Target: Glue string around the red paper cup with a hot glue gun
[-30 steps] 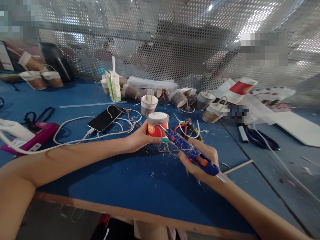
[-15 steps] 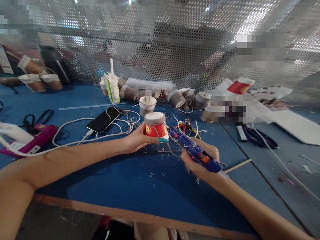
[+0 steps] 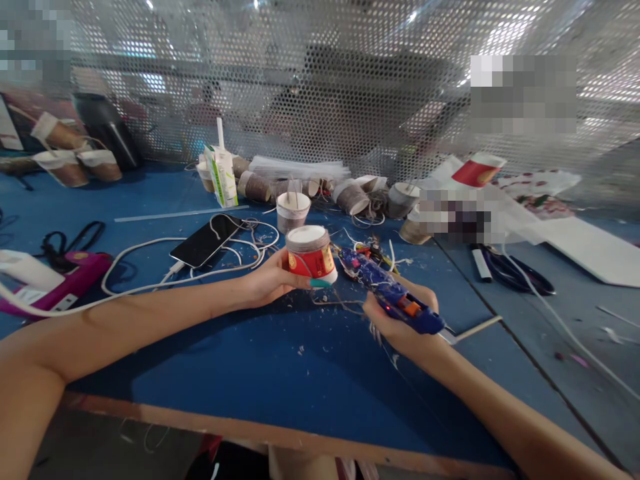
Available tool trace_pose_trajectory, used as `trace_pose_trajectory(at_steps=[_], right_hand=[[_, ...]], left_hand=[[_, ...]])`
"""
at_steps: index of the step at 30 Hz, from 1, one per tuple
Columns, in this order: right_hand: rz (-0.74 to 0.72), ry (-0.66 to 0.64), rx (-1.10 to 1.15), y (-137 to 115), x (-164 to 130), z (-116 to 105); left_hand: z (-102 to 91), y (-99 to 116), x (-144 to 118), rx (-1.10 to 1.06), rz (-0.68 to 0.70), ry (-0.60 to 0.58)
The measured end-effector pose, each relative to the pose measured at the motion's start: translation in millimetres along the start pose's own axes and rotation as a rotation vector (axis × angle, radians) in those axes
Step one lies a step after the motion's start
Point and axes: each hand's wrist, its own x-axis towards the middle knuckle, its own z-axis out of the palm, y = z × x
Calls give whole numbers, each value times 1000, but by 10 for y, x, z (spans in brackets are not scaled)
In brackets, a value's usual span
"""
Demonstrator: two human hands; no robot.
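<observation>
My left hand is closed around a red and white paper cup, holding it above the blue table. Brown twine wraps the cup's upper part, and a loose strand hangs down below it. In my right hand is a blue glue gun with an orange part and a small red light. Its nozzle points at the cup's right side, a small gap away. Just behind the held cup stands a twine-wrapped cup with a handle-like loop.
A phone with a white cable lies left, near a purple power strip. Several wrapped cups and a drink carton line the metal mesh. Scissors and a white sheet lie right.
The glue gun has drawn slightly away from the cup, so its nozzle now stands apart from the side. The cup has turned a little in my left hand.
</observation>
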Motion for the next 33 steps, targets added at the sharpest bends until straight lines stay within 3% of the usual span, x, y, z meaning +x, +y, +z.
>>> trace_pose_trajectory(at_steps=[4,8,11,14,19,23,29,33], right_hand=[[5,2,-65,93,26,-17],[-8,-10,-327,396,152,-147],[129,14,-539,645,259,-277],[212,19,-592,733,312,-348],[29,127,-498,470,244,-299],[-121,-8,-235,192,97,-162],[-135,-230,-186,129,-86,119],[-21,-289,-18,155,-60,141]], left_hand=[[-11,2,-4,10,0,-26],[-12,-4,-4,-6,12,-45],[-21,-25,9,-35,27,-27],[-30,-49,26,-52,42,-13],[-28,-69,42,-40,50,-20],[-34,-85,52,-60,49,-20],[-48,-101,46,-73,49,-19],[-26,-99,43,-57,33,8]])
